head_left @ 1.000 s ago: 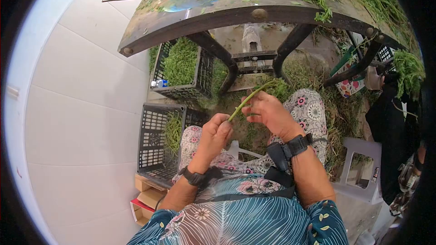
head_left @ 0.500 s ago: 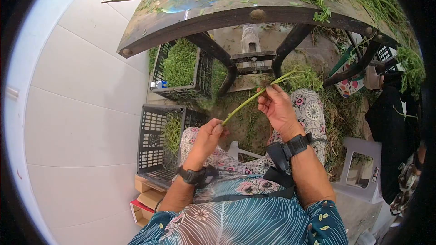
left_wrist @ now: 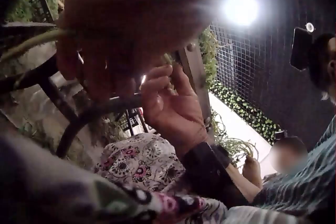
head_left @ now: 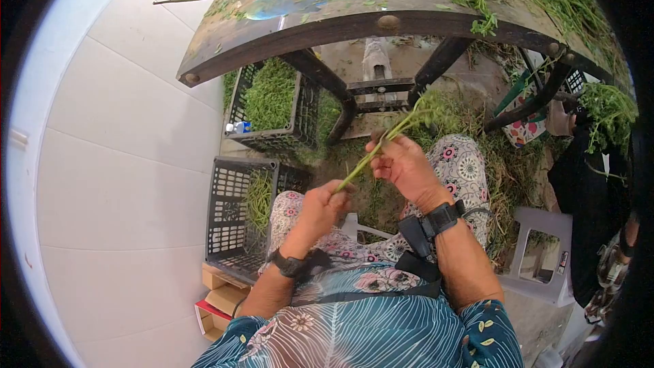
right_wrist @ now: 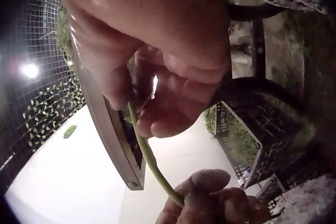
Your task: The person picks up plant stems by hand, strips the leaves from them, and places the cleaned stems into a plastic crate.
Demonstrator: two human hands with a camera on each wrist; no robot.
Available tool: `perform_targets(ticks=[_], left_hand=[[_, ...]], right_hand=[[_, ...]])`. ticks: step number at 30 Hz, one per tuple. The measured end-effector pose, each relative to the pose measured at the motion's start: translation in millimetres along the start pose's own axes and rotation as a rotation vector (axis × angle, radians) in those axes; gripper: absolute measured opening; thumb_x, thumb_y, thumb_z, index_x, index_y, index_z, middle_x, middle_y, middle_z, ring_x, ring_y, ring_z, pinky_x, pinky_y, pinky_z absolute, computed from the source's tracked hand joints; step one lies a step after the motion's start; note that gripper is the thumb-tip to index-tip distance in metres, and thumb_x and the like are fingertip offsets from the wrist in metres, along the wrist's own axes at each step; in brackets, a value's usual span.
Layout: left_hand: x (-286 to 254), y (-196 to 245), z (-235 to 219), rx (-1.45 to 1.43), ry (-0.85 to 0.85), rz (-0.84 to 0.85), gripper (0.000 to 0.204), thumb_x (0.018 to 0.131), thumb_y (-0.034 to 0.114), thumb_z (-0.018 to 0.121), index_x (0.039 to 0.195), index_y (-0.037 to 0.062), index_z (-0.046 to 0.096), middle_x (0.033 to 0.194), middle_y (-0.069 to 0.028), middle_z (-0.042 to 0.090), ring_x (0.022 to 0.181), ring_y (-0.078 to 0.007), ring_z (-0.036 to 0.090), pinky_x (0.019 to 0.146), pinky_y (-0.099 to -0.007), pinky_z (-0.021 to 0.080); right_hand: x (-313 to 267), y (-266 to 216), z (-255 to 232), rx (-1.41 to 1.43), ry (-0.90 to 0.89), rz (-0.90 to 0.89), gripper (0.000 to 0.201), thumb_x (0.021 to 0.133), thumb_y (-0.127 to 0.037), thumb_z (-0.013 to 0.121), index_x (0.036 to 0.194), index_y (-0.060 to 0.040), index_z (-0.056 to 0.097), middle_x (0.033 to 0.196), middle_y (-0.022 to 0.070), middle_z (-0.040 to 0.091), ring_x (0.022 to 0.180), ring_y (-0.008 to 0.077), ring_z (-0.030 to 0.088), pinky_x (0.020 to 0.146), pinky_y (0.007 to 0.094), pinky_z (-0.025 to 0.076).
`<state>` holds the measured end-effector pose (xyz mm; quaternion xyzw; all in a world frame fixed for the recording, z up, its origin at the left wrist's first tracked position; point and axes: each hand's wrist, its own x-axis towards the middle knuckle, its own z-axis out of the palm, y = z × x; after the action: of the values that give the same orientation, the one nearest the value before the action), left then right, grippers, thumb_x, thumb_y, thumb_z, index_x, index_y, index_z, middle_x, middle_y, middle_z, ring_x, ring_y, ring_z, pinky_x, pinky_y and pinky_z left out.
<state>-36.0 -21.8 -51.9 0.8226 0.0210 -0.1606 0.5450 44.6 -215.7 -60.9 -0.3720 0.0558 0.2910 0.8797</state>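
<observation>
A long green leafy stalk (head_left: 363,162) slants between both hands above the lap, its leafy top pointing away toward the table legs. My left hand (head_left: 320,211) pinches its thick lower end. Farther up, my right hand (head_left: 407,172) has thumb and fingers on the stalk just below the leaves. In the right wrist view the bare stem (right_wrist: 148,157) runs from the right fingertips (right_wrist: 122,90) down into the left hand (right_wrist: 210,199). The left hand looms dark in the left wrist view, with the right hand (left_wrist: 176,111) behind it.
A wooden table (head_left: 300,34) strewn with greens stands ahead on black legs. To the left are a crate of leafy greens (head_left: 271,95) and a crate with bare stems (head_left: 221,208). Plant scraps (head_left: 507,208) cover the floor at right, near a plastic stool (head_left: 538,252) and another person.
My right hand went from loose fingers beside the stalk to gripping it farther up, then shifted back left. The hands are now nearer each other than half a second ago.
</observation>
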Motion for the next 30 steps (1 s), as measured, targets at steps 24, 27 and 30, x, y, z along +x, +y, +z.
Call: perform_targets(ticks=[24,27,30], left_hand=[[20,33,17,-0.175,0.197,0.193,0.018,0.083,0.005,0.053,0.1,0.0006,0.048,0.074,-0.0007,0.054,0.065,-0.0064,0.051,0.058,-0.0207,0.043],[18,28,14,-0.313,0.153,0.032,0.016,0.086,0.009,0.051,0.1,0.0015,0.049,0.071,0.0018,0.051,0.061,-0.0034,0.047,0.054,-0.0181,0.039],[17,20,12,-0.328,0.117,0.107,0.016,0.087,0.011,0.051,0.1,0.0019,0.05,0.07,0.0031,0.05,0.058,-0.0021,0.043,0.05,-0.0171,0.036]], right_hand=[[-14,-4,17,-0.432,-0.115,-0.056,0.023,0.079,-0.017,0.06,0.096,-0.0013,0.059,0.077,0.0021,0.058,0.066,0.0105,0.052,0.063,0.0252,0.044],[-16,-3,19,-0.46,-0.119,-0.045,0.026,0.079,-0.021,0.059,0.097,-0.0021,0.059,0.076,0.0011,0.057,0.066,0.0102,0.051,0.064,0.0245,0.042],[-14,-4,16,-0.597,-0.083,-0.014,0.026,0.08,-0.022,0.057,0.097,-0.0024,0.06,0.076,0.0007,0.057,0.066,0.0099,0.051,0.064,0.0242,0.041]])
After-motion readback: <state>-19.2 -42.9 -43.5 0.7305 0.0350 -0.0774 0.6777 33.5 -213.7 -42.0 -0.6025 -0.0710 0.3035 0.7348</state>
